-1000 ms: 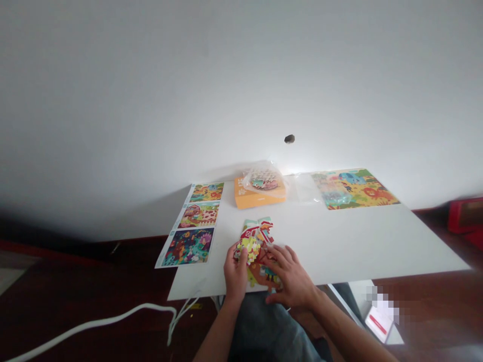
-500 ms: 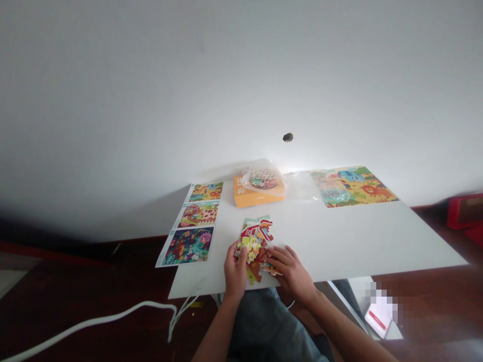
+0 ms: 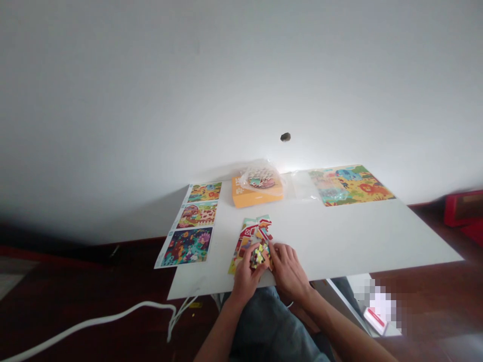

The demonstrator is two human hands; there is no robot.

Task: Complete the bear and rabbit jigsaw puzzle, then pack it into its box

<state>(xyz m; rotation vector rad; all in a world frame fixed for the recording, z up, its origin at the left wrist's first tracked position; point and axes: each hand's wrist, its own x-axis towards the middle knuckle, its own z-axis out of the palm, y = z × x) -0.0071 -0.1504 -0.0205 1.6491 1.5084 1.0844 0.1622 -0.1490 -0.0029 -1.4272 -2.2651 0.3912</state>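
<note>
My left hand is closed around a small stack of jigsaw puzzle pieces, yellow-green on top, held just above the near table edge. Close beside it, my right hand has its fingers curled against the right side of the same pieces; an orange-brown piece shows between the two hands. Beyond and left of them, a partly joined jigsaw puzzle with a red barn lies on the white table. The hands cover its near right part.
An orange box stands by the wall, with a clear bag of puzzle pieces on top. At the left lies a picture sheet with three scenes. A finished animal puzzle and clear plastic packaging lie at the back right.
My left hand has moved right with the stack, off the barn puzzle, uncovering its left part. My right hand has come in against the held pieces.
</note>
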